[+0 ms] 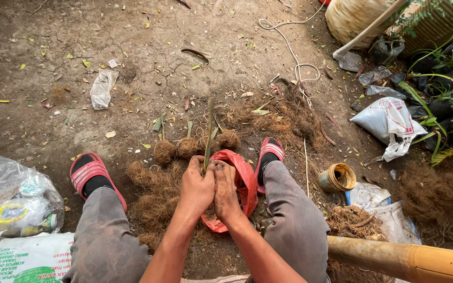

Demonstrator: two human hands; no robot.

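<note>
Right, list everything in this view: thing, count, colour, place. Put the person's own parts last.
fibre-wrapped balls: about four, brown, in a row on the ground ahead of the hands
green stem: one, upright from the hands
red plastic bag: one, under the hands
loose fibre: brown heaps between the feet
small tin: one, yellowish, right of the right foot
white sack: one, far right
clear plastic bag: one, upper left ground
white cord: one, top centre
bamboo pole: one, tan, bottom right
sandals: two, red, on the feet
left hand: grips the stem
right hand: pressed beside the left hand
</note>
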